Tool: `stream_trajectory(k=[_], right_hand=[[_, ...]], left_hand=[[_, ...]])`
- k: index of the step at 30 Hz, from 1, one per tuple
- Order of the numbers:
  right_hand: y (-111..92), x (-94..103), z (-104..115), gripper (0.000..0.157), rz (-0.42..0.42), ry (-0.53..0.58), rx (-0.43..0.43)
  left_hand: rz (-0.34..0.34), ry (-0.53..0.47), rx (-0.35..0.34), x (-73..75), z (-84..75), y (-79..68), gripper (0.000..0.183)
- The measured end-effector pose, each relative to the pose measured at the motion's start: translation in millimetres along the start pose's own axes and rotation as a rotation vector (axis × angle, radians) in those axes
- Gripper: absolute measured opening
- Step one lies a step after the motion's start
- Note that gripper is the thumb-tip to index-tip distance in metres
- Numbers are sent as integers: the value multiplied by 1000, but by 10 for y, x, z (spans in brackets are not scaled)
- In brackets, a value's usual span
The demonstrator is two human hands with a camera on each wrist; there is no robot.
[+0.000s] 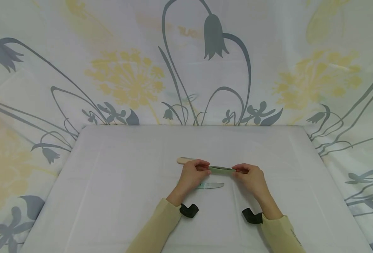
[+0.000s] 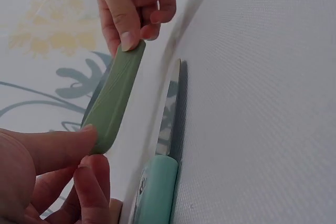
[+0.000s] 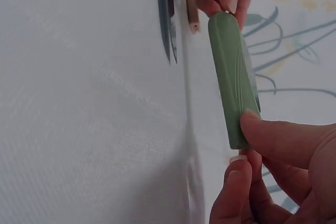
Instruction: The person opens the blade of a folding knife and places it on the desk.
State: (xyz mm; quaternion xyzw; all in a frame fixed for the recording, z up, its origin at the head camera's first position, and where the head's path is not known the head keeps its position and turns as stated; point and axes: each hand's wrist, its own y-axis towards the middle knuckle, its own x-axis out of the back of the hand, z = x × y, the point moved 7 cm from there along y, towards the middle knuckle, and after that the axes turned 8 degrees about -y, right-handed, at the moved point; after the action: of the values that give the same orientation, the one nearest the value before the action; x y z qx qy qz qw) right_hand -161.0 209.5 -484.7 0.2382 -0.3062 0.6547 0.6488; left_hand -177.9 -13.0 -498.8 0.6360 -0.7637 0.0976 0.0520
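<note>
Green handle hangs above the white table, its ends pinched by the left hand and right hand. If its thin edge is a blade, a slipping fingertip could get cut; a loosened pinch could drop it near the knife.

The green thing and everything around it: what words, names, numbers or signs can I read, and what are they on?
None can be read for sure.
Flowered curtain: faint orange marks, perhaps letters, too blurred to read.
Turquoise-handled knife: small dark mark, too small to read.
Right sleeve: dark mark, too blurred to read.
Green thing: curved lines, no writing seen.
</note>
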Motion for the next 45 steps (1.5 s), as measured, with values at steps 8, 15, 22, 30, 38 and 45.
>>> stream_trajectory(k=[8, 15, 22, 30, 38, 45], right_hand=[[-46, 4, 57, 23, 35, 132, -11], [-70, -62, 28, 24, 84, 314, -27], [-118, -68, 80, 23, 87, 347, 30], [-180, -45, 183, 22, 99, 331, 70], [-249, -56, 320, 21, 130, 262, 132], [-316, -97, 483, 19, 138, 250, 251]], left_hand=[[-9, -33, -13, 29, -50, -16, 17], [16, -59, -23, 74, -81, -65, 15], [81, -181, 5, 106, -86, -149, 17], [111, -146, -11, 185, -148, -241, 22], [108, -115, -1, 304, -184, -380, 22], [105, -101, -21, 431, -226, -494, 20]])
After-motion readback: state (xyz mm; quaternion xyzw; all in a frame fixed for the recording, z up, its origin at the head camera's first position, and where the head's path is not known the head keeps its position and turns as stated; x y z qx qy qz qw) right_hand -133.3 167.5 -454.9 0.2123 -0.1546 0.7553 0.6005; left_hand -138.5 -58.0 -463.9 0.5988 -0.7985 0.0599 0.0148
